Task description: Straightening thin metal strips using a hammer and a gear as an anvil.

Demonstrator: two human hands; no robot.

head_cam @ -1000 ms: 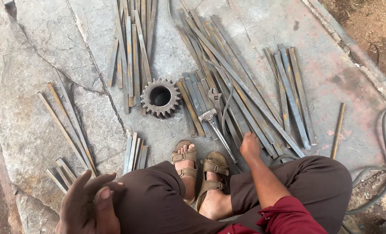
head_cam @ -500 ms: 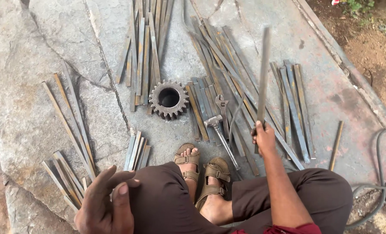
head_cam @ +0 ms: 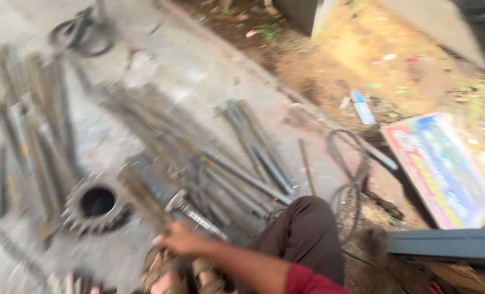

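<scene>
- Hammer [head_cam: 193, 215]: it lies on the stone floor [head_cam: 199, 60] at lower centre of the head view, its metal head up-left and its shaft running down-right toward my knee.
- My right hand [head_cam: 180, 239] is just below and left of the hammer, at its near end, either touching it or only just beside it. The picture is too blurred for me to tell whether the fingers are closed on anything.
- My left hand is out of the frame, so the right hand is the nearer one.
- Flat metal strips [head_cam: 253, 147] lie in loose bundles above and to the right of the hammer. Their long axes slant from upper left to lower right, much like the shaft.
- A toothed gear wheel [head_cam: 96, 202] sits left of the hammer, apart from my right hand.
- My sandalled feet [head_cam: 177, 272] are at the bottom edge, under the right hand.
- A coil of cable [head_cam: 351, 185] lies at right of my knee, with a colourful board [head_cam: 441, 169] on the dirt beyond.
</scene>
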